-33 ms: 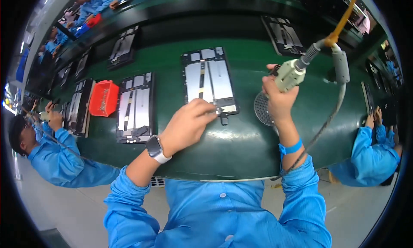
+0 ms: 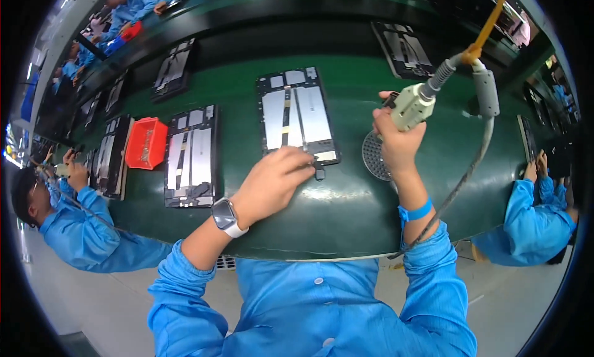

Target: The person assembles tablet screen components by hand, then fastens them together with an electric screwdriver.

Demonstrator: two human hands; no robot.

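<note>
An opened tablet [image 2: 312, 112] with silver battery panels and a dark frame lies on the green workbench in front of me. My left hand [image 2: 278, 180] rests at its lower edge, thumb and fingers drawn together. Beneath the fingertips, a small black tab [image 2: 320, 172] sticks out past the edge; what they pinch is hidden. To the right, my right hand [image 2: 399, 143] is wrapped around a pale green electric screwdriver [image 2: 413, 106], held off the tablet. A grey cable leads from its top end. Partly behind that hand sits a round perforated grey disc [image 2: 373, 156].
A second opened tablet [image 2: 190, 159] lies to the left, beside a red bin [image 2: 146, 143] of small parts. More tablets lie farther left, and one [image 2: 405, 51] is at the back right. The screwdriver cable [image 2: 473, 156] loops down past my right forearm. Co-workers sit on both sides.
The whole view has shifted very slightly. Both hands keep the same positions on the tablet and the screwdriver.
</note>
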